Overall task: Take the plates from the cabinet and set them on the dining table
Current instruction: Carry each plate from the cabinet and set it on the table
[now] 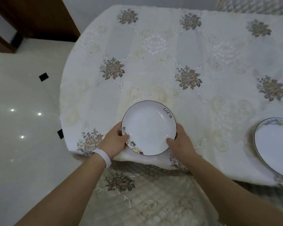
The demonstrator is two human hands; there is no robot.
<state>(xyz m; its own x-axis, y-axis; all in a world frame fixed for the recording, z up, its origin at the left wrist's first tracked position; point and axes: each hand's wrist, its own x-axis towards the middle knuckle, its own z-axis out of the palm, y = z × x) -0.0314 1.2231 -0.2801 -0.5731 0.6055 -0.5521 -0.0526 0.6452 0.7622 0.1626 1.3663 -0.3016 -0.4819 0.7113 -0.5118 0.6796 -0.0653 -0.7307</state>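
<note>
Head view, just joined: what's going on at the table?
A person grips a white plate by its rim, left hand and right hand on opposite sides, at the near edge of the cloth-covered table. I cannot tell whether it rests on the cloth. A second plate lies flat on the table to the right.

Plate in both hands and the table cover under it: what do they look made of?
Plate: likely glazed ceramic, glossy white with highlights, thin dark rim, printed figures. Table cover: cloth, matte, embroidered flowers, folds draping over the edge.
</note>
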